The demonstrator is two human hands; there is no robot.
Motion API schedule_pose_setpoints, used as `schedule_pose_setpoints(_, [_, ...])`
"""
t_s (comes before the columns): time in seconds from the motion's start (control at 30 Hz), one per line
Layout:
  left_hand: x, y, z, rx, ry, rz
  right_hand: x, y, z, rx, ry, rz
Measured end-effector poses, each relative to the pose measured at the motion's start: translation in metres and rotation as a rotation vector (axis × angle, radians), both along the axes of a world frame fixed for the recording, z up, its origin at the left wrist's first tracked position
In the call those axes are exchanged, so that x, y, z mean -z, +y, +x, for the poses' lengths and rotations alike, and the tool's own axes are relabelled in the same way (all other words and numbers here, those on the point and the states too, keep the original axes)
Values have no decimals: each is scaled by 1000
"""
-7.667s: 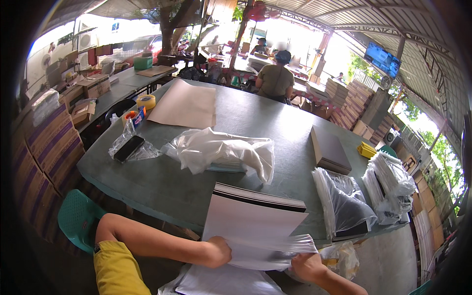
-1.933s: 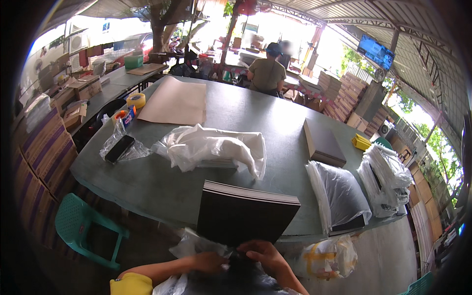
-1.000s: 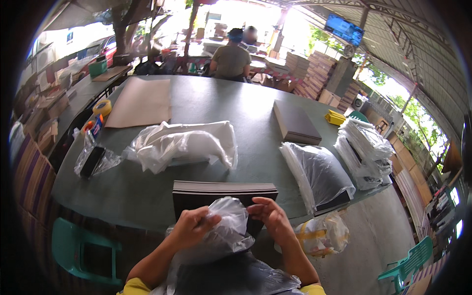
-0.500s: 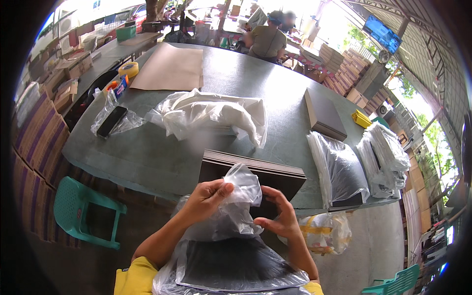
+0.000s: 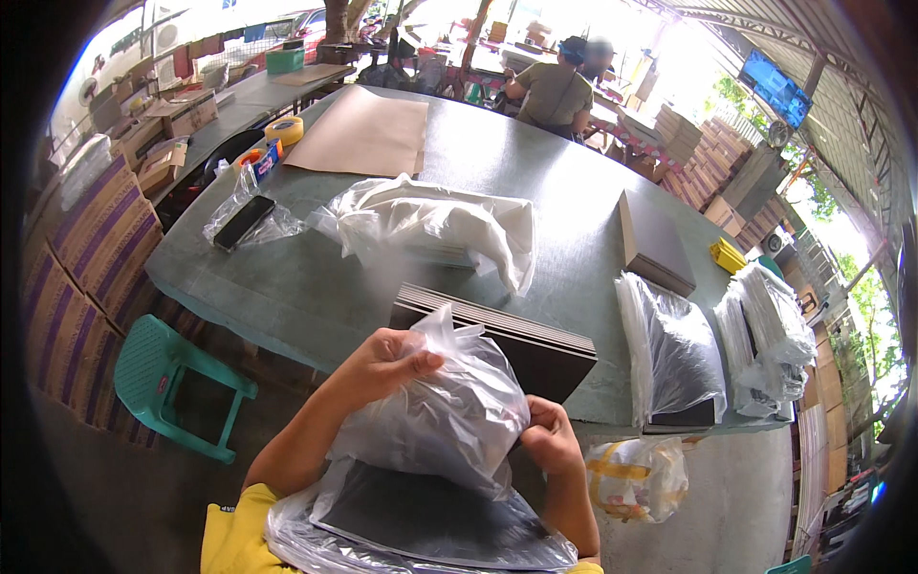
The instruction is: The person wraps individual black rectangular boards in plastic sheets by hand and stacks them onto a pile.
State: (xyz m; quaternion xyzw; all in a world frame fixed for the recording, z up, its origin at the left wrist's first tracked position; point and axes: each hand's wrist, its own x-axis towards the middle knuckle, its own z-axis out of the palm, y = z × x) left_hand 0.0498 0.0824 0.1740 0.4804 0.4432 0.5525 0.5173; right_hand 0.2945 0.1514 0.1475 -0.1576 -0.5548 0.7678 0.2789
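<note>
My left hand [image 5: 390, 365] pinches the upper edge of a clear plastic bag [image 5: 445, 411], which puffs out in front of me. At the bag's other side my right hand [image 5: 553, 436] has its fingers closed on the plastic. Whether anything is inside this bag, I cannot tell. Just below it, against my body, lie dark flat panels [image 5: 421, 512] in clear plastic. Beyond my hands, a stack of black boards [image 5: 550, 359] with pale edges stands at the near side of the grey-green table [image 5: 316, 306], partly hidden by the bag.
A crumpled white plastic sheet [image 5: 440, 215] lies mid-table, left of a dark board stack [image 5: 658, 239] and plastic-wrapped black panels [image 5: 674, 354]. Brown paper [image 5: 368, 134], tape rolls [image 5: 284, 130] and a phone [image 5: 244, 223] are at the left. A green stool [image 5: 177, 378] stands on the floor.
My right hand, open beside the bag before, has moved lower and closed on its edge. The bag has spread from a bunched shape to a wider, fuller one.
</note>
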Motion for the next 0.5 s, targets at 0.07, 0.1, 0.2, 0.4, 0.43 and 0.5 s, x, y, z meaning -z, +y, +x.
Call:
schedule_pose_setpoints(0.07, [-2, -5, 4, -72, -74, -61, -6, -9, 3, -107, -179, 17])
schedule_pose_setpoints(0.1, [0, -6, 5, -98, -59, -64, -10, -12, 3, -169, -243, 12])
schedule_pose_setpoints(0.2, [5, -1, 8, -163, 64, -113, -1, -10, 7, -216, -397, 157])
schedule_pose_setpoints(0.4, [5, 4, 14, -124, 189, -96, 8, -7, 6, 106, -413, 103])
schedule_pose_setpoints(0.43, [7, 6, 13, -245, 303, 21, 6, -8, 7, 81, -457, 159])
schedule_pose_setpoints(0.5, [12, 11, 16, -473, 530, 264, 1, -8, 6, 98, -475, 156])
